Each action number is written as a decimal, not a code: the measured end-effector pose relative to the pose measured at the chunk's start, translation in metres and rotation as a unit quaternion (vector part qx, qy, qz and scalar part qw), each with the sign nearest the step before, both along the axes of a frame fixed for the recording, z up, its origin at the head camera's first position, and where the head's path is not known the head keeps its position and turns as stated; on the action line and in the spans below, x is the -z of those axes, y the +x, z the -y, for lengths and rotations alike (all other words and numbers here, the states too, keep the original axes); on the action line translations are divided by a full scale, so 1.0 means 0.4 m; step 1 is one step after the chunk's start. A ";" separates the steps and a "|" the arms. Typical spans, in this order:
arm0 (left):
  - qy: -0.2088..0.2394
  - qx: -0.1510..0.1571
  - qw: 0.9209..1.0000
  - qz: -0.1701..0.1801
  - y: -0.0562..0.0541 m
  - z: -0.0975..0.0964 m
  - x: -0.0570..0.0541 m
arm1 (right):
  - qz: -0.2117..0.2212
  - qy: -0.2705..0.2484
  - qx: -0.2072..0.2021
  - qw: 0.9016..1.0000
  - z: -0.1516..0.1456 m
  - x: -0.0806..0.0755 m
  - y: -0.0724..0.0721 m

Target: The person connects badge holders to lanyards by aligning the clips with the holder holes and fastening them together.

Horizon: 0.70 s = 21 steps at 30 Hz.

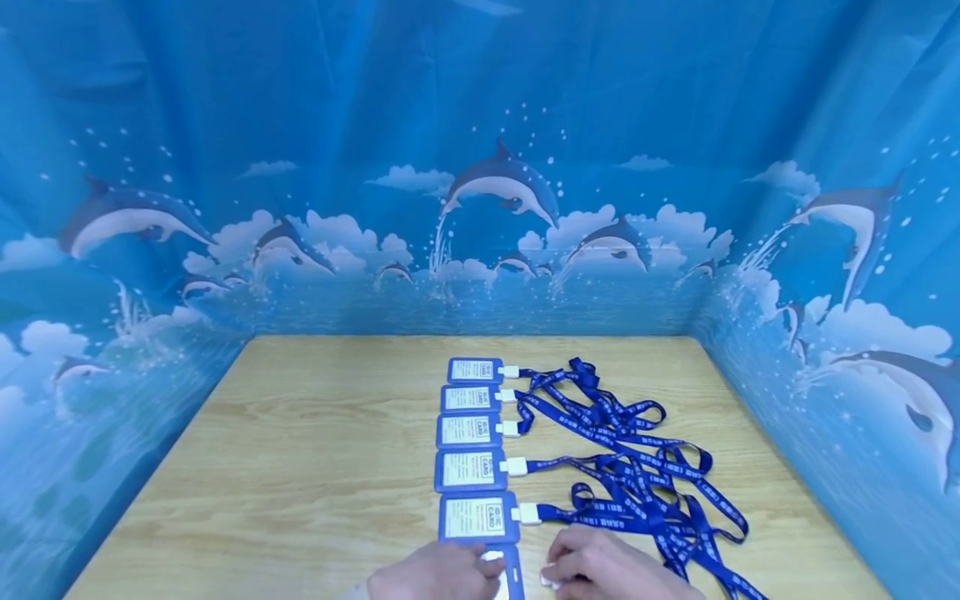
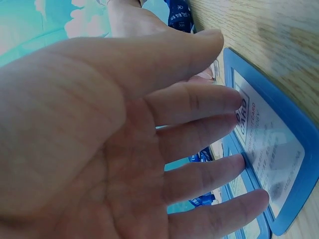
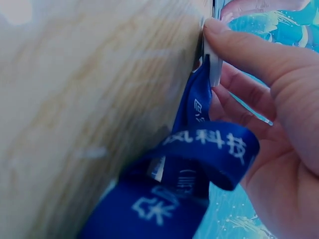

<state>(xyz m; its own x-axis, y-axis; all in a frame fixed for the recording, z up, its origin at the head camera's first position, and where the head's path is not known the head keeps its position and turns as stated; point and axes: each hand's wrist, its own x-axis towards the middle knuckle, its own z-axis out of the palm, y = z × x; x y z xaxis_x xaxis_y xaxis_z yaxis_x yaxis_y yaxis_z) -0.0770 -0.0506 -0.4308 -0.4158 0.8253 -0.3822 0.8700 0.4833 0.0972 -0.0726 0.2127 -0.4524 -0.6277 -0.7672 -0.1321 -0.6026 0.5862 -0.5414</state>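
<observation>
In the head view my left hand (image 1: 438, 573) lies over the nearest blue card holder (image 1: 513, 560), covering part of it. The left wrist view shows the fingers of this hand (image 2: 124, 134) stretched out, their tips touching the holder (image 2: 271, 144) and its printed card. To the right, my right hand (image 1: 609, 568) pinches a small white clip (image 1: 548, 577) between thumb and fingers. A blue lanyard (image 3: 197, 99) with white lettering runs from that clip (image 3: 213, 67) and loops beside the palm in the right wrist view. A narrow gap separates clip and holder in the head view.
Several blue card holders (image 1: 468, 472) stand in a column up the wooden table (image 1: 300, 467), each with a white clip at its right. Their blue lanyards (image 1: 637, 479) lie tangled to the right. A dolphin-print curtain (image 1: 480, 108) encloses the table's back and sides.
</observation>
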 end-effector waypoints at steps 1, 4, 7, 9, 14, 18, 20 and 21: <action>-0.001 -0.005 1.000 0.012 -0.001 0.000 -0.002 | 0.004 0.004 0.005 1.000 -0.001 -0.002 0.001; -0.006 -0.021 0.999 0.047 -0.009 0.000 -0.009 | 0.016 0.010 0.031 0.999 -0.002 -0.009 0.001; -0.010 -0.035 0.998 0.055 -0.016 -0.002 -0.017 | 0.003 0.021 0.046 0.999 -0.002 -0.017 -0.002; -0.011 -0.042 0.998 0.049 -0.018 -0.003 -0.021 | -0.015 0.026 0.047 0.998 -0.002 -0.020 -0.006; -0.018 -0.069 0.996 0.059 -0.018 -0.006 -0.024 | -0.059 0.023 0.032 0.997 -0.002 -0.019 -0.006; -0.017 -0.068 0.996 0.059 -0.011 -0.005 -0.020 | -0.066 0.020 0.027 0.997 0.001 -0.014 0.000; -0.015 -0.056 0.997 0.050 -0.006 -0.003 -0.017 | -0.056 0.022 0.028 0.998 0.004 -0.011 0.003; -0.015 -0.049 0.998 0.047 -0.003 -0.002 -0.015 | -0.050 0.025 0.029 0.998 0.005 -0.009 0.005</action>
<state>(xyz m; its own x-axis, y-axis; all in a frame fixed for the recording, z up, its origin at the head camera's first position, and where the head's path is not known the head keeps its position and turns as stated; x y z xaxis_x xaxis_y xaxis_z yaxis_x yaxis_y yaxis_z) -0.0782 -0.0497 -0.4247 -0.4549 0.7704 -0.4468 0.8064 0.5692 0.1604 -0.0704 0.2105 -0.4489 -0.6834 -0.7226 -0.1039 -0.6154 0.6468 -0.4504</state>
